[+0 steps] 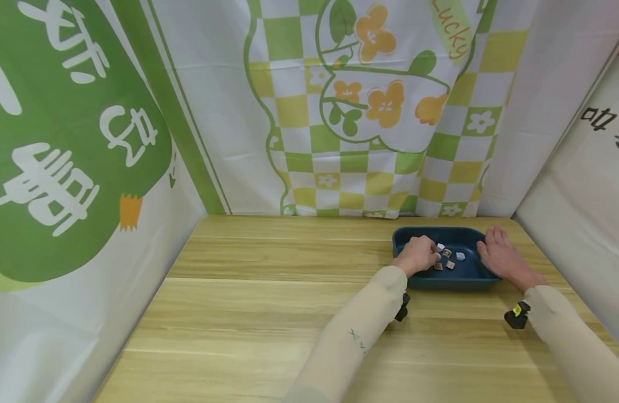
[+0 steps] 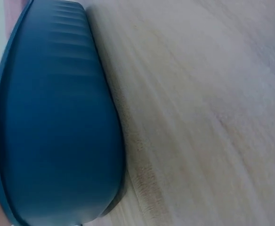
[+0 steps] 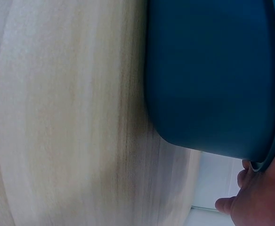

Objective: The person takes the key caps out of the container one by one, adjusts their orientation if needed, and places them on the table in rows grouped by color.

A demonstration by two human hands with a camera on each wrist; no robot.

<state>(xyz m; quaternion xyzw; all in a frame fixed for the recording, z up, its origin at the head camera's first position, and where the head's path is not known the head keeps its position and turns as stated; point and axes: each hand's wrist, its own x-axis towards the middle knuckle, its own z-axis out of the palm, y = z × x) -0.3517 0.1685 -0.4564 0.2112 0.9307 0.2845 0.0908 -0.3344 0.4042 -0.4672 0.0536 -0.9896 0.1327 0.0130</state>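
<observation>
A makeshift recording booth or staged work corner, not a lived-in room. Shown by a bare wooden worktop (image 1: 289,313) boxed in on three sides by hung printed cloths (image 1: 370,112) (green and yellow checks, orange flowers, large white lettering on green). Wrist-strapped cameras (image 1: 516,316) on both sleeves too.

- Head view: looks forward and down over table (image 1: 269,291); tray (image 1: 448,282) at four o'clock.
- Wrist views: table-level, close against tray (image 2: 52,117) (image 3: 213,75) outer wall, shared.
</observation>
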